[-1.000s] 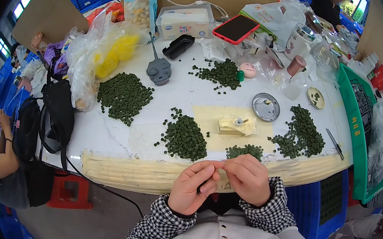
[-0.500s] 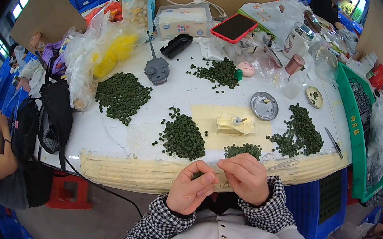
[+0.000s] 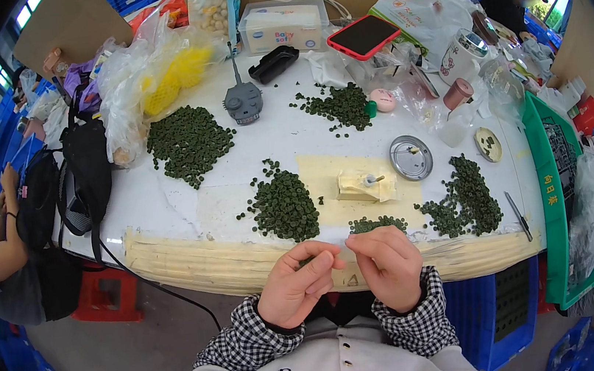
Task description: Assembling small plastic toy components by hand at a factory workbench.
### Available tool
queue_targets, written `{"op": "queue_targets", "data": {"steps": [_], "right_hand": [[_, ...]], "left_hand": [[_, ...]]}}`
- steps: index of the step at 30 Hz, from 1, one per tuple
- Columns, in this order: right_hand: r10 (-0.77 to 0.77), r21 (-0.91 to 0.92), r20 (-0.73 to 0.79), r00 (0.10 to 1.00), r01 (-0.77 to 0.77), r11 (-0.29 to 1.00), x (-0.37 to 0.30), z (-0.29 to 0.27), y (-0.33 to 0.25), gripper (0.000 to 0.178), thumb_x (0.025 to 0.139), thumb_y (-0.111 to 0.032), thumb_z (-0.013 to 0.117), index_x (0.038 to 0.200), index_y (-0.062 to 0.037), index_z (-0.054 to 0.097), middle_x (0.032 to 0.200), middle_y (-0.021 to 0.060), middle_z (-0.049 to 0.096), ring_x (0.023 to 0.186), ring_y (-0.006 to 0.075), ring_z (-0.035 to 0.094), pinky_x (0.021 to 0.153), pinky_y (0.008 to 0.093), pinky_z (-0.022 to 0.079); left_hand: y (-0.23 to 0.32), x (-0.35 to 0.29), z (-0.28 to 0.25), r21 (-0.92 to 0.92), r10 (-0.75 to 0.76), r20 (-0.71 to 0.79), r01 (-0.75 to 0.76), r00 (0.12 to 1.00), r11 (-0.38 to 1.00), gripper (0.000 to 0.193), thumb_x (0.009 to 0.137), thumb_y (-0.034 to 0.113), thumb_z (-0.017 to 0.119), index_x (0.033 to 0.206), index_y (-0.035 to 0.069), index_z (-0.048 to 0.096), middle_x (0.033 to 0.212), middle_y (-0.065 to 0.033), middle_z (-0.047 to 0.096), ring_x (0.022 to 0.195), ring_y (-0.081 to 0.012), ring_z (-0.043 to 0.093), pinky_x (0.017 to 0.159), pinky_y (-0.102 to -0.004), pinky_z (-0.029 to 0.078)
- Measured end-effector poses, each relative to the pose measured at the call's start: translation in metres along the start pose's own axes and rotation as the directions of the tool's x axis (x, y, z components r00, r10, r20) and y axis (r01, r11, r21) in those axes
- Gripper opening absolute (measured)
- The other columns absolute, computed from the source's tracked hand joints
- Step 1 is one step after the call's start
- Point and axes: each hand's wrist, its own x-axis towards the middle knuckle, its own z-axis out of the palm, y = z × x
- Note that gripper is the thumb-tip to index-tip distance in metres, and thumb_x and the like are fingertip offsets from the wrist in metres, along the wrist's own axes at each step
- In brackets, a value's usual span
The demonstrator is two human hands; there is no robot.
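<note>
At the table's front edge, my left hand (image 3: 300,283) is closed in a pinch. Dark green bits show inside the curl of its fingers; I cannot tell whether they are held or lie behind. Just to the right, my right hand (image 3: 388,267) also pinches, its fingertips a small gap from the left ones. Anything in that pinch is too small to see. Beyond the hands are a heap of small dark green round parts (image 3: 285,205), a smaller patch of them (image 3: 376,224) and a tape-covered block (image 3: 365,186) with a short pin standing up from it.
More green parts lie in heaps at far left (image 3: 191,146), far middle (image 3: 339,108) and right (image 3: 470,197). Around them are a grey model turret (image 3: 243,103), a round metal lid (image 3: 411,157), a pen (image 3: 518,216), a red-cased phone (image 3: 363,36) and a green crate (image 3: 548,206).
Both hands have shifted slightly to the right, and the left fingertips have come up a little. The heaps look the same; the whole view has moved slightly.
</note>
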Motion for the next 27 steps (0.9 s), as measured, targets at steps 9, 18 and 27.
{"op": "queue_targets", "data": {"steps": [9, 18, 27], "right_hand": [[0.333, 0.255, 0.059, 0.941, -0.337, 0.906, 0.003, -0.005, -0.015, 0.017, 0.072, 0.006, 0.068, 0.088, 0.0007, 0.067, 0.076, 0.0097, 0.065, 0.067, 0.0181, 0.063, 0.059, 0.0256, 0.048], [0.425, 0.427, 0.115, 0.898, -0.431, 0.795, 0.002, -0.005, -0.014, 0.012, 0.075, 0.004, 0.066, 0.088, 0.0024, 0.065, 0.083, 0.0094, 0.064, 0.074, 0.0142, 0.063, 0.068, 0.0242, 0.052], [0.368, 0.413, 0.115, 0.923, -0.381, 0.827, 0.005, -0.002, -0.017, 0.012, 0.075, 0.005, 0.064, 0.086, 0.0023, 0.065, 0.083, 0.0088, 0.063, 0.073, 0.0147, 0.061, 0.064, 0.0243, 0.05]], "left_hand": [[0.005, 0.002, 0.004, 0.0, 0.005, -0.048, -0.005, 0.999, 1.0, 0.022, 0.095, 0.008, 0.044, 0.114, 0.005, 0.054, 0.101, -0.0084, 0.064, 0.051, -0.0018, 0.031, 0.049, -0.0164, 0.03], [0.003, 0.001, 0.003, -0.022, 0.013, -0.058, -0.015, 0.998, 1.0, 0.019, 0.093, 0.007, 0.051, 0.11, 0.002, 0.057, 0.093, -0.0086, 0.063, 0.053, -0.0029, 0.034, 0.051, -0.0175, 0.031], [0.0, 0.0, 0.005, 0.004, 0.041, -0.067, -0.04, 0.997, 0.999, 0.016, 0.092, 0.008, 0.054, 0.105, 0.0, 0.059, 0.084, -0.0054, 0.062, 0.052, -0.0032, 0.035, 0.05, -0.0182, 0.031]]}}
